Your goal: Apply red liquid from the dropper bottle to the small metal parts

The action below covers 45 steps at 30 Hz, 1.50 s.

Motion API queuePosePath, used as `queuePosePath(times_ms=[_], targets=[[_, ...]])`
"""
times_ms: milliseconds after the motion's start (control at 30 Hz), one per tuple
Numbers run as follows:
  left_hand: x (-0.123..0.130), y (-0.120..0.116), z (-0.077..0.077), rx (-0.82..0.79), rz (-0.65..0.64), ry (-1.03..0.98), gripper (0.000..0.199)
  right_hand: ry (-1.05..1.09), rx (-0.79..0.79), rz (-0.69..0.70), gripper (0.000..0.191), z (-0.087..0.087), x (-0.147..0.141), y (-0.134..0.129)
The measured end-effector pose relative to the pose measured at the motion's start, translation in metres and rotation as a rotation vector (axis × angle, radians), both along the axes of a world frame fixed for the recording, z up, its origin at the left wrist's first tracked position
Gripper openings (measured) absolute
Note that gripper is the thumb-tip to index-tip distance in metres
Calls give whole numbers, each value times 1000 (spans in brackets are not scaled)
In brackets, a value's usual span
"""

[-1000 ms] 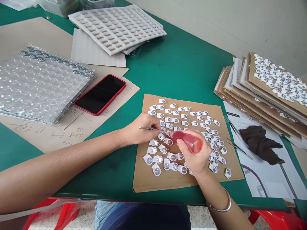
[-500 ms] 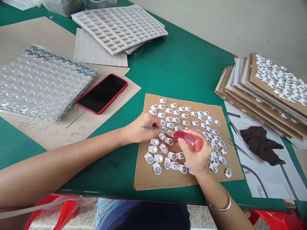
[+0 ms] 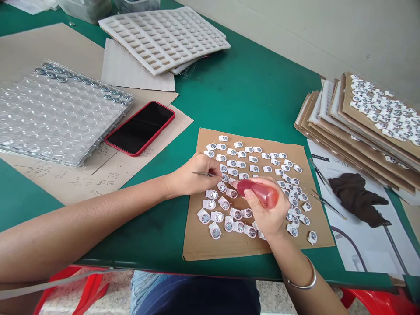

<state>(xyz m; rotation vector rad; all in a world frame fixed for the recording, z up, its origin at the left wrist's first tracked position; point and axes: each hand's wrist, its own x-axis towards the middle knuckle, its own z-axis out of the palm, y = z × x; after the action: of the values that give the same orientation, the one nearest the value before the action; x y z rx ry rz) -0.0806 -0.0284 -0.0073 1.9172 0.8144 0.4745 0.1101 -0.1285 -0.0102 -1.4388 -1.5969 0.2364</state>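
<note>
My left hand pinches slim metal tweezers, their tip at a small round metal disc on a white paper tab. My right hand is shut around a red translucent squeeze bottle, its pointed nozzle aimed at the same area and close to the tweezers' tip. Several similar discs lie scattered across a brown cardboard sheet, some partly hidden under my right hand. A metal bangle circles my right wrist.
A red-cased phone and a bubble-wrap sheet lie left on tan paper. A white foam tray stands behind. Stacked cardboard sheets with discs sit right, beside loose tweezers and a dark cloth.
The whole view has shifted slightly. Both hands stay almost in place, keeping the tweezers and the red bottle in the same holds.
</note>
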Motion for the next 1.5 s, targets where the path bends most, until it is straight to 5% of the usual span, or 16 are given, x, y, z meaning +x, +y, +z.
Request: queuePosePath(times_ms=[1500], targets=[[0, 4, -7, -97, 47, -4, 11, 1, -10, 18, 24, 0, -5, 3]])
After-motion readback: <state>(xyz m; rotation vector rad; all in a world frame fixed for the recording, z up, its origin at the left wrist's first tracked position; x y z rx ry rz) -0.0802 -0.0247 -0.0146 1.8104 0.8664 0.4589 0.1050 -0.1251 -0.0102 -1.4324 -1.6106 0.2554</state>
